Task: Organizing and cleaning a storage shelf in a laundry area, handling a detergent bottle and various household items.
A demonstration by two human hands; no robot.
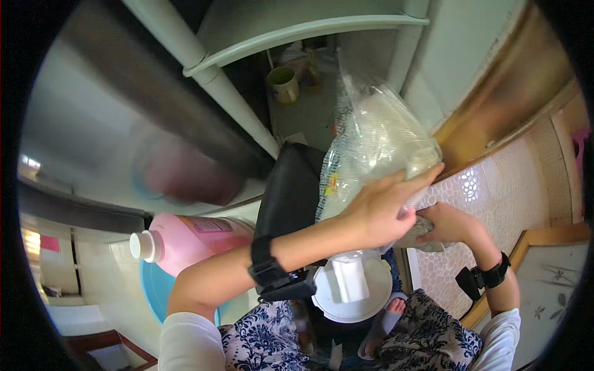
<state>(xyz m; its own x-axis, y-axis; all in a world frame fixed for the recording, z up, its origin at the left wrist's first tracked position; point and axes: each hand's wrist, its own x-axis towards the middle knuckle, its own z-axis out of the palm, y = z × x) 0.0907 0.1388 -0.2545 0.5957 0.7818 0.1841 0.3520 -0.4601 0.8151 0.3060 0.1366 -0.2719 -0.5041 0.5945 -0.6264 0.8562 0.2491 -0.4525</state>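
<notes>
A large clear plastic bag with printed marks and pale contents leans in front of me. My left hand grips the bag's near side, index finger and thumb stretched out; its other fingers are partly hidden. Close by on the right, my right hand is closed on a greyish bundle at the bag's lower end. What the bundle is made of cannot be made out. Below the hands, a white rectangular piece lies on a round white lid.
A black padded object stands left of the bag. Further left, a pink jug with a white cap lies over a blue basin. Ahead rises a pale shelf frame with a mug. A wood-framed panel is at right.
</notes>
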